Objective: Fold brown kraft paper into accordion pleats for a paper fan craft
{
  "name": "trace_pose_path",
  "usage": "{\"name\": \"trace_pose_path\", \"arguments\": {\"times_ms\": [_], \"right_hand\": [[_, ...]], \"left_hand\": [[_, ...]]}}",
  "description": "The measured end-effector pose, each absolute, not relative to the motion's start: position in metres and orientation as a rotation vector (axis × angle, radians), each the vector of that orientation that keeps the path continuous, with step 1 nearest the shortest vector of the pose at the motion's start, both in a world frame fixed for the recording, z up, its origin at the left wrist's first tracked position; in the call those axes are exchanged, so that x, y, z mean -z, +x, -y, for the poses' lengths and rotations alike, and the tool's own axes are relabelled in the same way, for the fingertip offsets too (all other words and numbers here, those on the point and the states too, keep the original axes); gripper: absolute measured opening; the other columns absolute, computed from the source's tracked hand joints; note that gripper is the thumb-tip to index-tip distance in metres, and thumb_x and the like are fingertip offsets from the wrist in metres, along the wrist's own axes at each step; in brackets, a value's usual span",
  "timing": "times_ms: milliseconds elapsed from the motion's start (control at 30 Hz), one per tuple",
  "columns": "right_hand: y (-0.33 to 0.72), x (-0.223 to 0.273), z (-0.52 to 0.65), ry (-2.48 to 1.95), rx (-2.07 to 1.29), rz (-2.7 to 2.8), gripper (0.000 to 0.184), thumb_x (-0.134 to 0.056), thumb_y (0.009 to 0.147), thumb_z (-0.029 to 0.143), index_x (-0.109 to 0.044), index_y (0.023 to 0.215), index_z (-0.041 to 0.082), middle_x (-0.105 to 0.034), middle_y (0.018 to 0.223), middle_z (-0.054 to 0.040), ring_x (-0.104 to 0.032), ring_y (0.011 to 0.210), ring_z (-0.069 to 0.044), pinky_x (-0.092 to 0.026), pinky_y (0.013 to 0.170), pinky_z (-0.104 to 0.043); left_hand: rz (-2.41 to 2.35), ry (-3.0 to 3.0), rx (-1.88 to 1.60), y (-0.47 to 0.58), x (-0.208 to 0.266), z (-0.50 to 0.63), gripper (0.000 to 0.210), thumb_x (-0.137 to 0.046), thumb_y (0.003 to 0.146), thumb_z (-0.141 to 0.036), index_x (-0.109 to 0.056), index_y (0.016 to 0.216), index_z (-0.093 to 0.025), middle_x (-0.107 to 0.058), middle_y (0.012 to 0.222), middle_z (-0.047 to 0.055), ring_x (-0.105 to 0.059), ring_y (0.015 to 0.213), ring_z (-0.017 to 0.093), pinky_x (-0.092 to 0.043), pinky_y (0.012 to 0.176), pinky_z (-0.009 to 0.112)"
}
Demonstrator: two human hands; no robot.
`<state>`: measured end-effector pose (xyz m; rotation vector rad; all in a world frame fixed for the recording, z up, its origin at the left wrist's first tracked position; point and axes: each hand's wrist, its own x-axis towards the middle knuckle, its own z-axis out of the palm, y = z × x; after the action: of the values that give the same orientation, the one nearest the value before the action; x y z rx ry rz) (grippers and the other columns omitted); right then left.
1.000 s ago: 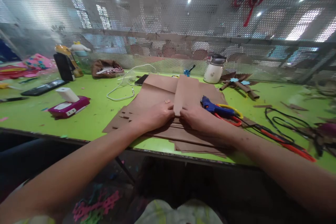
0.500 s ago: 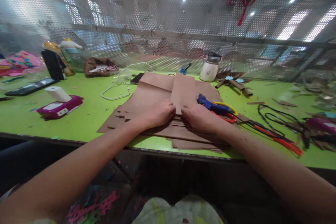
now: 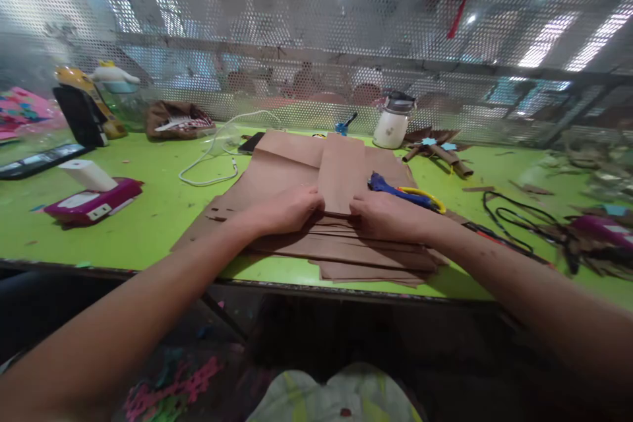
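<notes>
A strip of brown kraft paper (image 3: 341, 171) lies lengthwise on top of a wider brown paper sheet (image 3: 279, 175). My left hand (image 3: 295, 208) is closed, its fingertips pinching the left corner of the strip's near end. At the right corner of that end, my right hand (image 3: 378, 214) pinches the strip too. Below the hands rests a stack of brown paper pieces (image 3: 346, 247) with uneven edges. Just beyond my right wrist lies a blue tool (image 3: 395, 191), partly behind the wrist, beside a yellow scissor-like handle (image 3: 435, 201).
On the green table (image 3: 158, 211) stand a purple power strip (image 3: 93, 201) with a white charger and a white cable (image 3: 205, 182) at left. A white bottle (image 3: 390, 126) and rolled brown paper (image 3: 452, 161) sit at back right. A black cord (image 3: 512, 221) curls at right.
My hands have moved slightly apart along the strip's near end, the right one sliding rightward. My right forearm now covers more of the red handles. The whole view has shifted a little.
</notes>
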<state>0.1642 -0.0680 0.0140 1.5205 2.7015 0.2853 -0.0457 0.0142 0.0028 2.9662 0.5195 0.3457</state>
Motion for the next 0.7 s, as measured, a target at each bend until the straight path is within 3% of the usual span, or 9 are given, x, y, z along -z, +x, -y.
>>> {"name": "trace_pose_path", "arguments": {"times_ms": [200,700], "right_hand": [[0.163,-0.015,0.060,1.506,-0.330,-2.621,0.025,-0.045,0.081,0.029,-0.064,0.075,0.014,-0.066,0.076,-0.0103,-0.057,0.065,-0.017,-0.030,0.055,-0.026],[0.173,-0.016,0.069,1.323,-0.280,-2.759,0.017,-0.045,0.085,0.026,-0.057,0.087,0.014,-0.060,0.081,-0.0078,-0.054,0.068,-0.016,-0.034,0.058,-0.025]], "left_hand": [[-0.630,2.999,-0.342,-0.036,-0.003,-0.012,0.015,-0.046,0.082,-0.024,-0.057,0.078,-0.014,-0.056,0.077,0.004,-0.049,0.068,0.013,-0.035,0.061,0.024],[-0.573,2.936,-0.416,-0.045,0.004,-0.008,0.012,-0.037,0.081,-0.011,-0.048,0.079,-0.016,-0.050,0.086,0.004,-0.044,0.073,0.013,-0.038,0.067,0.025]]}}
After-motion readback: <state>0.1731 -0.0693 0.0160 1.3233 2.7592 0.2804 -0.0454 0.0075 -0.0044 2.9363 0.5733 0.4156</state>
